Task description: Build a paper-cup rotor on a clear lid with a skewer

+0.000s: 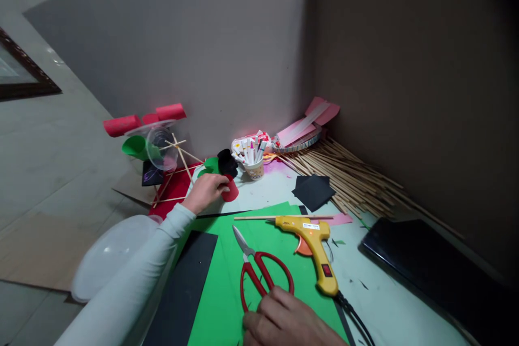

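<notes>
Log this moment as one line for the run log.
left hand: holding red paper piece | right hand: resting on red scissors | green paper beneath | glue gun beside scissors

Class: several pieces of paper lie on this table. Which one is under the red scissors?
The big green sheet. The scissors and glue gun rest on it; the black sheets lie beside it.

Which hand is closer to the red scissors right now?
Right. The right hand rests on the red scissors at their handles, while the left hand is farther back, touching a small red paper roll.
</notes>
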Demonstrator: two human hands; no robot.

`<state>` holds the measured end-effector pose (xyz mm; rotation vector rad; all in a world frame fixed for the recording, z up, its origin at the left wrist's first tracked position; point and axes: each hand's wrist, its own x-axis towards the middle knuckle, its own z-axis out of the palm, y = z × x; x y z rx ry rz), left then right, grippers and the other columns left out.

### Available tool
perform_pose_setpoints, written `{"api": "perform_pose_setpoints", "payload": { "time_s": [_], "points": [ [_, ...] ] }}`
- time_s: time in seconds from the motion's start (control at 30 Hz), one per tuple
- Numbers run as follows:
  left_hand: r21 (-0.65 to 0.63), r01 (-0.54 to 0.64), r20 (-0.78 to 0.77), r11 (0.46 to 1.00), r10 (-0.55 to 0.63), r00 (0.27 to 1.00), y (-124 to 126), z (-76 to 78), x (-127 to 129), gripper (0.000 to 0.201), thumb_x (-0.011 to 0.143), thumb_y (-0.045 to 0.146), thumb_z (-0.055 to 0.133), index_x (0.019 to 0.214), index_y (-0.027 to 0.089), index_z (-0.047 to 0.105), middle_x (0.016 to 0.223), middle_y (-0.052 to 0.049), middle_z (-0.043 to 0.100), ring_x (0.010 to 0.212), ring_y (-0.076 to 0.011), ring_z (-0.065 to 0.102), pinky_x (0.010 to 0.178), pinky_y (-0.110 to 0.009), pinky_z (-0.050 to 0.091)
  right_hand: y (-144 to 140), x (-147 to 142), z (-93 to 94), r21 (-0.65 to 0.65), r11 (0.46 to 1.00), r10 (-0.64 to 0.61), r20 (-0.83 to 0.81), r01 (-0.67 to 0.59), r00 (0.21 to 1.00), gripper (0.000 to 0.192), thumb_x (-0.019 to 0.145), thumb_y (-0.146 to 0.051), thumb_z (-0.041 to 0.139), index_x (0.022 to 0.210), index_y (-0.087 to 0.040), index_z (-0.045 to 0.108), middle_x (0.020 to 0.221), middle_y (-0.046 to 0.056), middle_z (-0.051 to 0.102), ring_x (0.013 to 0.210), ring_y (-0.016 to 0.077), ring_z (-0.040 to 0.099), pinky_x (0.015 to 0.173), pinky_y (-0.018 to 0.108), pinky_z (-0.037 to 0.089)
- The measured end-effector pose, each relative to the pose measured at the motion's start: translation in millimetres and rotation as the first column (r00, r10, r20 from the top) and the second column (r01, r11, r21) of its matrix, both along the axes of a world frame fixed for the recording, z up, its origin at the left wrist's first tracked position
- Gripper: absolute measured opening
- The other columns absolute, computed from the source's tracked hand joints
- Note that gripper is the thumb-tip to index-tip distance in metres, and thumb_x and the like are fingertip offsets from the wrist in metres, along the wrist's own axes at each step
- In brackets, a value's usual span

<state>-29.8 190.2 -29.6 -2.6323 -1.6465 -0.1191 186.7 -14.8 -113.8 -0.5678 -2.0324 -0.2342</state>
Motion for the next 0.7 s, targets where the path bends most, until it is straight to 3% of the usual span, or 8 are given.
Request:
{"api": "perform_pose_setpoints", "payload": {
  "time_s": [0.2, 0.4, 0.53, 0.63, 0.7],
  "points": [
    [-0.017, -0.002, 0.108, 1.000, 0.003, 0.994, -3, -10.7, -13, 0.028, 0.096, 0.034, 0.068, 0.118, 0.016, 0.068, 0.118, -0.009, 0.071, 0.108, -0.0244, 0.068, 0.097, -0.049, 0.056, 2, 3, 12.5, -0.017, 1.000, 0.013, -0.055, -0.014, 0.998, 0.060, 0.113, -0.011, 0.023, 0.061, -0.019, 0.052, 0.052, -0.004, 0.049, 0.049, 0.0114, 0.040, 0.048, 0.026, 0.034],
    [-0.078, -0.034, 0.402, 0.996, 0.062, 0.914, -4, -0.5, -30, 0.022, 0.093, 0.037, 0.071, 0.094, 0.015, 0.070, 0.090, -0.003, 0.071, 0.085, -0.0185, 0.068, 0.084, -0.040, 0.057, 5, 6, 13.3, -0.061, 0.998, 0.003, -0.050, -0.006, 0.999, 0.069, 0.115, -0.015, 0.015, 0.062, -0.017, 0.059, 0.051, -0.003, 0.051, 0.048, 0.0105, 0.043, 0.050, 0.024, 0.037],
    [-0.144, -0.026, 0.685, 0.989, 0.119, 0.719, -12, 22.7, -29, 0.023, 0.076, 0.031, 0.083, 0.089, 0.015, 0.074, 0.084, -0.002, 0.072, 0.076, -0.0159, 0.064, 0.073, -0.031, 0.052, 6, 7, 19.9, -0.074, 0.997, 0.004, -0.063, -0.009, 0.998, 0.065, 0.114, -0.015, 0.015, 0.070, -0.017, 0.063, 0.052, -0.003, 0.053, 0.047, 0.0109, 0.044, 0.050, 0.024, 0.038],
    [-0.244, 0.014, 0.839, 0.970, 0.204, 0.505, -25, 42.4, -24, 0.031, 0.067, 0.030, 0.088, 0.090, 0.014, 0.076, 0.068, 0.002, 0.065, 0.055, -0.0076, 0.050, 0.052, -0.020, 0.039, 5, 9, 22.9, -0.063, 0.998, -0.010, -0.057, 0.006, 0.998, 0.060, 0.114, -0.014, 0.019, 0.072, -0.018, 0.062, 0.053, -0.004, 0.054, 0.048, 0.0114, 0.046, 0.050, 0.025, 0.037],
    [-0.286, 0.048, 0.907, 0.957, 0.255, 0.334, -36, 53.5, -21, 0.037, 0.061, 0.031, 0.092, 0.088, 0.014, 0.074, 0.062, 0.005, 0.058, 0.048, -0.0035, 0.040, 0.046, -0.016, 0.033, 4, 12, 21.3, -0.085, 0.996, -0.017, -0.045, 0.013, 0.999, 0.056, 0.114, -0.015, 0.022, 0.076, -0.018, 0.064, 0.055, -0.003, 0.055, 0.049, 0.0117, 0.048, 0.052, 0.026, 0.039]
  ]
}}
